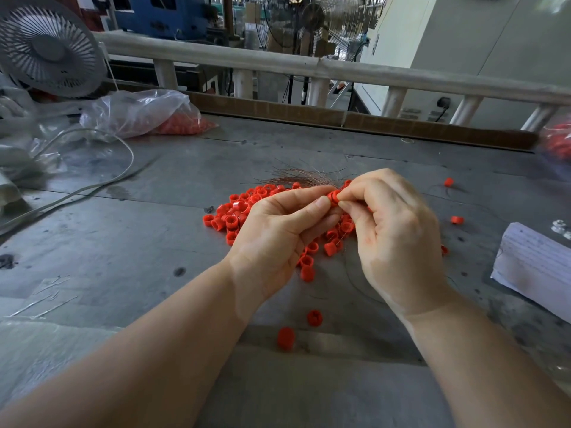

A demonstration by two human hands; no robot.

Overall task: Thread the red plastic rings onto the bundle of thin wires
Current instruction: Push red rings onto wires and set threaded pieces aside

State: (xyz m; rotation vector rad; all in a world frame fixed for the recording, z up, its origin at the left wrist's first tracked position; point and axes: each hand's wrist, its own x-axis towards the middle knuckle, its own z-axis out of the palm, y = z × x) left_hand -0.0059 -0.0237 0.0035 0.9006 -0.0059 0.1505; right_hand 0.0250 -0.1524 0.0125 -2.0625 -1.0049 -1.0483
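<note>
A pile of small red plastic rings (pixel 238 211) lies on the grey table (pixel 123 248) in the middle of the view. A bundle of thin brownish wires (pixel 299 177) fans out just behind the pile. My left hand (pixel 278 230) pinches a red ring (pixel 333 196) between thumb and forefinger above the pile. My right hand (pixel 392 223) meets it from the right, its fingertips pinched together at the ring's opening. A wire between those fingertips is too fine to make out. Two stray rings (pixel 314 318) lie nearer to me.
A clear plastic bag of red rings (pixel 148 114) and a white fan (pixel 46 47) stand at the back left, with a cable (pixel 92 186) curving across the table. A stack of paper (pixel 537 264) sits at the right edge. A railing (pixel 340 71) runs behind the table.
</note>
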